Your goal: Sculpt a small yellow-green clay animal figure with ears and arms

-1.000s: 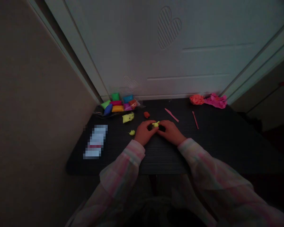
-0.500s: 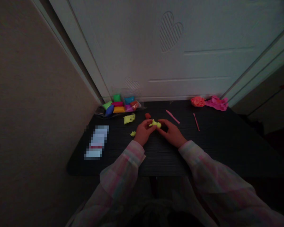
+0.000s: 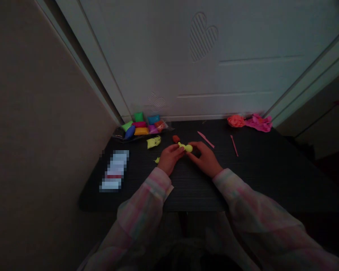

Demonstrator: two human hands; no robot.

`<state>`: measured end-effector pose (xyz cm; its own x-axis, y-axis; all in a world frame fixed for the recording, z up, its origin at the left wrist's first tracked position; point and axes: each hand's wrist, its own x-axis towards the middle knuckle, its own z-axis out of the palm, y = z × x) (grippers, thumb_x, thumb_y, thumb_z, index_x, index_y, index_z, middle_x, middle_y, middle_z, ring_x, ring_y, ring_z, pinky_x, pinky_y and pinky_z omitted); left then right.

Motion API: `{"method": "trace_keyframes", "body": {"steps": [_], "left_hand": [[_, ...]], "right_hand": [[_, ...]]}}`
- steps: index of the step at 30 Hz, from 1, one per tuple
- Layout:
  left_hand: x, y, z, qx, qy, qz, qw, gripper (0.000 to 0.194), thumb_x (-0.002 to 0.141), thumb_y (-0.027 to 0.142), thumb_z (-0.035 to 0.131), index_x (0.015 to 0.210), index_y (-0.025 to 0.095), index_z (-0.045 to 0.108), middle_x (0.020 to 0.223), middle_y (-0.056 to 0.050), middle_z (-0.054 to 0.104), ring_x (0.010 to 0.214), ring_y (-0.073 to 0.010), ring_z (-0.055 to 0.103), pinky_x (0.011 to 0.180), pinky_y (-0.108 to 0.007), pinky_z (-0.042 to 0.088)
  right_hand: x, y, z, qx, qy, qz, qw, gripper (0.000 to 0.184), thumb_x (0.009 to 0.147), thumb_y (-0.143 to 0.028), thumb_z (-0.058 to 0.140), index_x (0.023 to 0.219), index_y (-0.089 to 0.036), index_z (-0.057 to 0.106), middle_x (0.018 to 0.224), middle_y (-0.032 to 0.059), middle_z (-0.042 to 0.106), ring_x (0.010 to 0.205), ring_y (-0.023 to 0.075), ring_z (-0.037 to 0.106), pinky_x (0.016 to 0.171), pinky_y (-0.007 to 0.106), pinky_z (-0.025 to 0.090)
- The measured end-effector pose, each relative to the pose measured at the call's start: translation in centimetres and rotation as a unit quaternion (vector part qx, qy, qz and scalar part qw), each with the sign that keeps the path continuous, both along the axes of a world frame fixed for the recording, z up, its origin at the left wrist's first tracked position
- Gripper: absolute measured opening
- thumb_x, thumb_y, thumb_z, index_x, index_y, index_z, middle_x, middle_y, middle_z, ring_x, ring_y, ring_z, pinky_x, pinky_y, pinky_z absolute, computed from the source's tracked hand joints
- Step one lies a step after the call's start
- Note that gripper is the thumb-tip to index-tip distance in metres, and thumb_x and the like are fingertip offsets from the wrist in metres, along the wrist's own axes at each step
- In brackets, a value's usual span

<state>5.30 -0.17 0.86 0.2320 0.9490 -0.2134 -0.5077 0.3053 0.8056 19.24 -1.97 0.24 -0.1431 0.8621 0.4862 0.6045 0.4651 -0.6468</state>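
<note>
Between my two hands is a small yellow clay figure point(image 3: 189, 148) with a round ball at its right end and a thin nub at its upper left. My left hand point(image 3: 170, 158) pinches the figure's left part between thumb and fingers. My right hand point(image 3: 205, 159) has its fingertips closed round the ball end. Just beyond the left fingers lies a red-brown lump of clay point(image 3: 176, 139). A yellow clay scrap point(image 3: 157, 160) sits beside my left hand, partly hidden by it. An opened yellow clay packet point(image 3: 153, 142) rests farther back.
Coloured clay packets in a clear bag point(image 3: 141, 131) lie at the back left. A blurred-out flat object point(image 3: 115, 171) is on the left. A pink clay knife point(image 3: 206, 139) and a pink stick tool point(image 3: 234, 145) lie right of centre. Pink crumpled flowers point(image 3: 258, 123) stand at the back right.
My left fingers have shifted their grip on the yellow figure, which has turned slightly so its ball end shows more. My right hand stays almost where it was.
</note>
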Motion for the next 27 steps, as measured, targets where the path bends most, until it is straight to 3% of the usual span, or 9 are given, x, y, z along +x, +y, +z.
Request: {"method": "trace_keyframes", "body": {"steps": [14, 20, 27], "left_hand": [[-0.10, 0.05, 0.02, -0.020, -0.028, -0.013, 0.999, 0.013, 0.061, 0.011, 0.063, 0.073, 0.012, 0.059, 0.075, -0.001, 0.062, 0.073, -0.0094, 0.058, 0.080, -0.027, 0.042], [-0.03, -0.12, 0.29, -0.021, -0.037, -0.037, 0.998, 0.013, 0.061, 0.011, 0.062, 0.073, 0.012, 0.058, 0.075, -0.002, 0.062, 0.073, -0.0098, 0.058, 0.079, -0.027, 0.042], [0.01, -0.19, 0.21, -0.004, -0.021, -0.048, 0.999, 0.019, 0.061, 0.011, 0.062, 0.079, 0.013, 0.057, 0.076, -0.001, 0.062, 0.074, -0.0100, 0.058, 0.077, -0.026, 0.042]], "right_hand": [[0.08, -0.14, -0.08, 0.010, -0.007, 0.005, 1.000, 0.024, 0.075, -0.029, 0.052, 0.098, -0.020, 0.050, 0.089, 0.0065, 0.057, 0.080, 0.0183, 0.055, 0.070, 0.034, 0.047], [0.04, -0.09, 0.04, 0.013, -0.007, -0.001, 1.000, 0.038, 0.071, -0.028, 0.057, 0.106, -0.019, 0.045, 0.100, 0.0085, 0.054, 0.086, 0.0198, 0.054, 0.072, 0.035, 0.047], [0.10, -0.09, 0.34, 0.036, -0.029, 0.022, 0.999, 0.024, 0.071, -0.021, 0.055, 0.094, -0.021, 0.050, 0.093, 0.0060, 0.056, 0.091, 0.0194, 0.052, 0.082, 0.037, 0.044]]}}
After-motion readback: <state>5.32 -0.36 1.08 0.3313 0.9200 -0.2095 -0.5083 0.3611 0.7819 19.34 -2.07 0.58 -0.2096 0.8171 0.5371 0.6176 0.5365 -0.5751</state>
